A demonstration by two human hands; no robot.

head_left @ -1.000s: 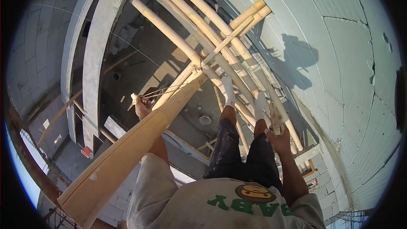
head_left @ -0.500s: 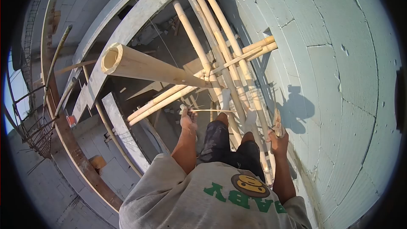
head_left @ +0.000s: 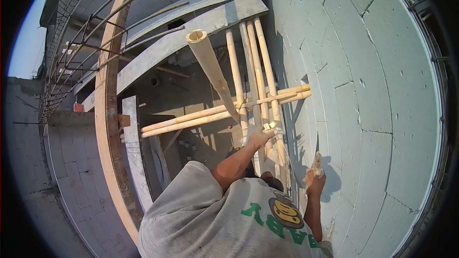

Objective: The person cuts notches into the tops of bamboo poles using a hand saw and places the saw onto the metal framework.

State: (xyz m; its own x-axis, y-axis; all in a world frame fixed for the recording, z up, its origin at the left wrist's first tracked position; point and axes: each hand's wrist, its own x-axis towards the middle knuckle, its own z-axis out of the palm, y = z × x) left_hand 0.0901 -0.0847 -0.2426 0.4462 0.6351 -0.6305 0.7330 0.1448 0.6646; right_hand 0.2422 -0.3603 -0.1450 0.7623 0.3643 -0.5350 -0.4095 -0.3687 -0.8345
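Observation:
My left hand [head_left: 260, 138] reaches over the bamboo poles, its fingers closed around a thin pale strip [head_left: 283, 151] that looks like split bamboo. Small pale yellow pieces [head_left: 269, 126] show at its fingertips; whether they belong to the strip I cannot tell. Beside the wall, my right hand [head_left: 314, 183] grips a tool with a dusty, pale handle [head_left: 317, 163] and a narrow blade pointing away from me. An upright bamboo post [head_left: 210, 64] rises in front of my left hand. Crossing poles [head_left: 191, 120] meet several long poles [head_left: 258, 74] at its lower part.
A pale block wall [head_left: 373, 100] stands close on my right. To the left run a wooden plank [head_left: 106, 100] and a rebar cage [head_left: 79, 62]. A concrete beam [head_left: 191, 31] curves across ahead. Far below the poles lies a floor [head_left: 210, 136] with debris.
My left hand has moved rightward with the strip, over the long poles. My right hand still holds the tool, its blade now more visible. The view has shifted, showing more rebar at left.

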